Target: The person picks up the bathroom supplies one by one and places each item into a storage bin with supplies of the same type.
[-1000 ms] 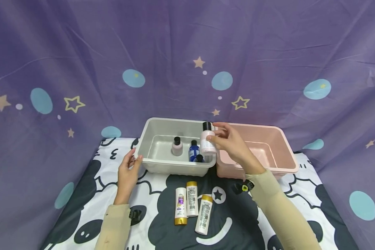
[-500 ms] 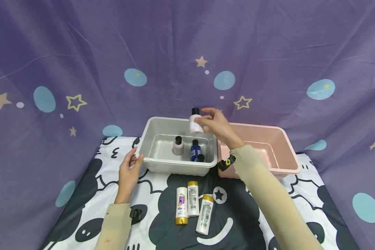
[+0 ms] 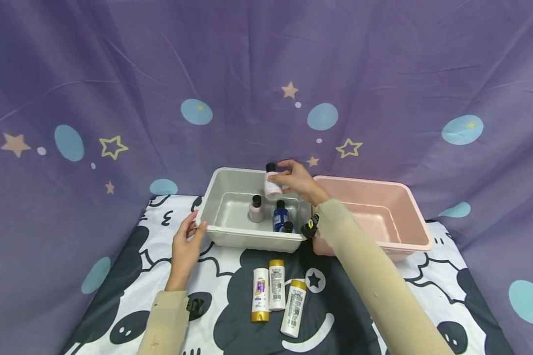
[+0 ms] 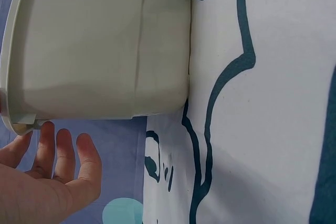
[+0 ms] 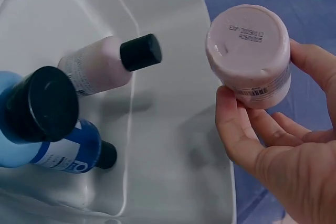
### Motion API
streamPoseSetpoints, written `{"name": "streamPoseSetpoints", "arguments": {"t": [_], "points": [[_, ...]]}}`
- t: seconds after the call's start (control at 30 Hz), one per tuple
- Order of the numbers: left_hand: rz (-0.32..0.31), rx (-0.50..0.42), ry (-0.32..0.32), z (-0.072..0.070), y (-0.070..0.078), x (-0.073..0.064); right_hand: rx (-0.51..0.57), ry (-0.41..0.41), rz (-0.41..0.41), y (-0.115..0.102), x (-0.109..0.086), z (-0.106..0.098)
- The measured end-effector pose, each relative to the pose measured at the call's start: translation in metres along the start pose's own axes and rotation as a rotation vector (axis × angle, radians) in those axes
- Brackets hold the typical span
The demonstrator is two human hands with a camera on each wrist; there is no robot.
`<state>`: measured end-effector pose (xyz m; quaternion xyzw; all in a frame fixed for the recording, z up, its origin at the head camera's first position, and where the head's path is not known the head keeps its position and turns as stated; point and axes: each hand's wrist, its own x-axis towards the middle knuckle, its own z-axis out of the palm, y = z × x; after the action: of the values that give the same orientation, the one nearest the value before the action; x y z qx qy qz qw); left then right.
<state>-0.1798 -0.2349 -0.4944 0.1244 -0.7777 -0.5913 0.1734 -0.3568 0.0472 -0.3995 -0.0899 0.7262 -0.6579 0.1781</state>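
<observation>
My right hand [image 3: 294,179] pinches a small pink bottle with a black cap [image 3: 272,184], holding it above the far side of the grey bin [image 3: 248,239]. The right wrist view shows the held pink bottle's base [image 5: 249,56] between the fingers of my right hand [image 5: 273,150], over the grey bin's wall [image 5: 173,24]. In the bin lie another pink bottle [image 3: 256,209] and a blue bottle [image 3: 280,216], with a third black cap [image 3: 287,227] beside them. My left hand [image 3: 187,240] touches the bin's front-left corner with straight fingers [image 4: 63,153], below the grey bin's rim [image 4: 105,45].
An empty pink bin [image 3: 365,181] stands against the grey bin's right side. Three white bottles with gold caps [image 3: 276,285] lie side by side on the cartoon-print cloth [image 3: 129,296] in front of the bins. A purple starred curtain [image 3: 248,74] hangs behind.
My right hand has carried the pink bottle from the bins' shared edge leftward and farther back, over the grey bin. The left hand has stayed at the corner.
</observation>
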Motion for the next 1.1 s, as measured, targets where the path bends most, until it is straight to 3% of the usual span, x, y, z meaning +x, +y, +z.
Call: {"name": "streamPoseSetpoints", "arguments": {"t": [0.4,0.63,0.83,1.1], "points": [[0.003,0.011,-0.001,0.005,0.001,-0.002,-0.099,0.013,0.0,0.009,0.004,0.002],[0.009,0.016,-0.015,0.006,0.001,-0.003,-0.066,0.08,0.004,0.006,0.001,-0.001],[0.011,0.023,0.001,0.005,-0.001,-0.002,-0.09,0.104,-0.032,-0.006,-0.007,-0.004],[0.01,0.032,0.003,0.0,-0.001,-0.001,-0.105,0.078,-0.135,-0.026,-0.029,-0.01]]}}
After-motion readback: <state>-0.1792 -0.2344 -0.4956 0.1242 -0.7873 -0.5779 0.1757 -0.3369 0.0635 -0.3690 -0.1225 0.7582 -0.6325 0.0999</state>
